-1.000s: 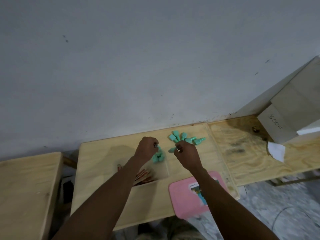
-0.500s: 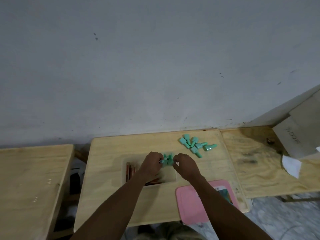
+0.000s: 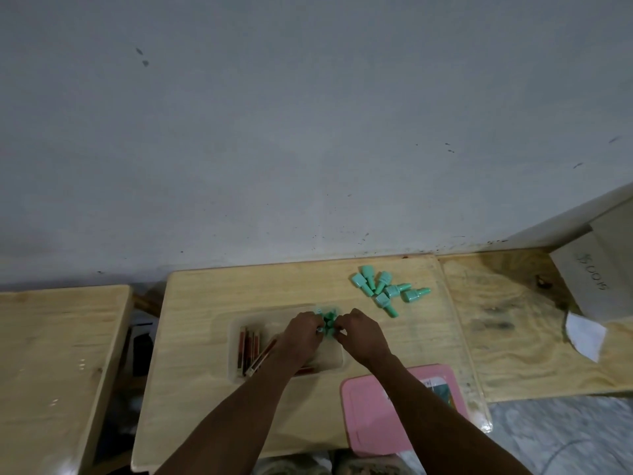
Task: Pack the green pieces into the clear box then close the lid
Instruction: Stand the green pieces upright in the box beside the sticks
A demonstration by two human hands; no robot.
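Note:
A clear box [image 3: 236,351] lies open on the middle wooden table, holding brown-red sticks at its left end. Both hands meet over its far right corner. My left hand [image 3: 303,332] and my right hand [image 3: 359,332] have curled fingers pinching a small cluster of green pieces [image 3: 329,320] between them, inside the box. Several loose green pieces [image 3: 383,289] lie in a pile on the table beyond and to the right. A pink lid [image 3: 376,416] rests at the table's near right edge, partly under my right forearm.
A second wooden table [image 3: 51,354] stands to the left across a gap. A third table [image 3: 534,330] on the right carries a cardboard box [image 3: 596,275] and a white paper scrap [image 3: 582,334]. The grey wall [image 3: 308,132] rises right behind the tables.
My right hand came back from the loose pile to the box. Both hands now sit together over the box's far right corner with green pieces between them. The camera tilted.

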